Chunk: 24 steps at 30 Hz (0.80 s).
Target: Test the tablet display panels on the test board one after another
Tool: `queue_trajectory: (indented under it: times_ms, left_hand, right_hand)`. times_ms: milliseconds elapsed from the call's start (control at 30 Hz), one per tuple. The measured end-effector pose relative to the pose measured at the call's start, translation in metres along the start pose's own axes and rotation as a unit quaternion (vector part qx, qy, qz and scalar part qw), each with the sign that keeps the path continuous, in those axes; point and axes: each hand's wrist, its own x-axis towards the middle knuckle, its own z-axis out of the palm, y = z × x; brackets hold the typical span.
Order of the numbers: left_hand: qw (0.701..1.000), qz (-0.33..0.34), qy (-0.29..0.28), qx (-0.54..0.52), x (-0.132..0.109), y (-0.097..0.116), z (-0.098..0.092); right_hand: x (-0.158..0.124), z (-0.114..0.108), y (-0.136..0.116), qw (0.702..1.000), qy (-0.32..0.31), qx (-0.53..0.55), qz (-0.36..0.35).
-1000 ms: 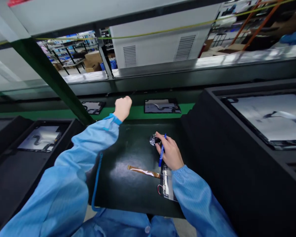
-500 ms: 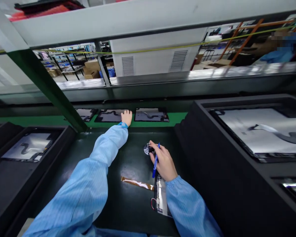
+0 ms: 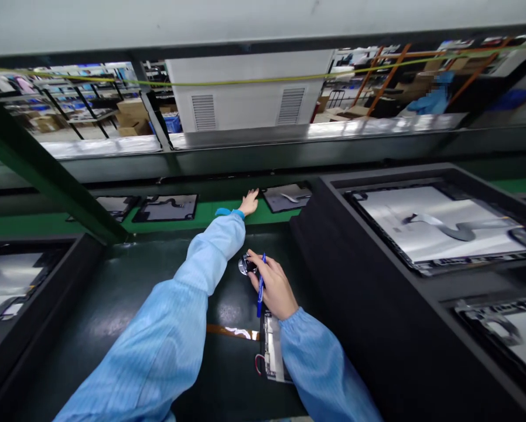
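My left hand [image 3: 249,202] reaches far over the bench onto the green strip, its fingers stretched out. Its fingertips are close to the left edge of a flat display panel [image 3: 287,198] lying askew; I cannot tell whether they touch. Over the bench, my right hand [image 3: 278,288] is closed round a blue pen [image 3: 260,287]. Its thumb and forefinger are at a small, round, shiny piece [image 3: 244,265] with a dark middle. Below that hand lies a narrow metallic part [image 3: 273,346] with a thin red wire, partly covered by my sleeve. An orange-brown flat ribbon cable [image 3: 232,332] extends left from it.
More panels [image 3: 165,208] lie along the green strip [image 3: 210,220]. A stack of black foam trays [image 3: 359,281] rises on the right, with panels in the top one. Another black tray [image 3: 76,264] is at left. A green post [image 3: 56,176] slants across the left side.
My left hand has moved right along the green strip. The panel to its right has shifted right and turned askew. My right hand still holds the pen. The whole view has swung right.
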Motion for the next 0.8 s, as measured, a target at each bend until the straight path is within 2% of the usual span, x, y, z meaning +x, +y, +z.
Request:
queue_trajectory:
  times_ms: [67,100,167,233,333,433,500,567,700,800]
  left_hand:
    - [1.0,-0.007,0.002,-0.009,0.001,-0.007,-0.013]
    - [1.0,-0.018,0.006,-0.008,-0.003,-0.018,-0.022]
    - [0.998,-0.056,0.018,0.002,-0.021,-0.054,-0.045]
    - [0.992,-0.12,0.04,0.021,-0.052,-0.1,-0.07]
    - [0.966,-0.239,0.083,0.052,-0.108,-0.165,-0.106]
    - [0.944,-0.312,0.085,0.06,-0.148,-0.202,-0.124]
    - [0.939,-0.333,0.069,0.055,-0.156,-0.208,-0.123]
    - [0.939,-0.336,0.053,0.044,-0.149,-0.199,-0.113]
    - [0.95,-0.313,0.021,0.0,-0.113,-0.156,-0.086]
    - [0.955,-0.294,0.004,-0.048,-0.096,-0.117,-0.079]
  right_hand:
    - [0.0,0.0,0.0,1.0,0.001,0.002,0.002]
    - [0.0,0.0,0.0,1.0,0.0,0.003,0.003]
    - [0.0,0.0,0.0,1.0,-0.003,0.007,0.003]
    - [0.0,0.0,-0.001,1.0,-0.003,0.012,0.003]
    - [0.001,0.001,-0.002,1.0,0.002,0.014,0.002]
    - [0.002,0.002,-0.002,1.0,0.005,0.013,-0.001]
    - [0.002,0.002,-0.003,1.0,0.005,0.01,-0.003]
    - [0.002,0.003,-0.002,1.0,0.007,0.006,-0.002]
    - [0.002,0.004,0.001,1.0,0.001,0.0,-0.005]
    - [0.001,0.003,0.004,1.0,-0.012,-0.001,-0.016]
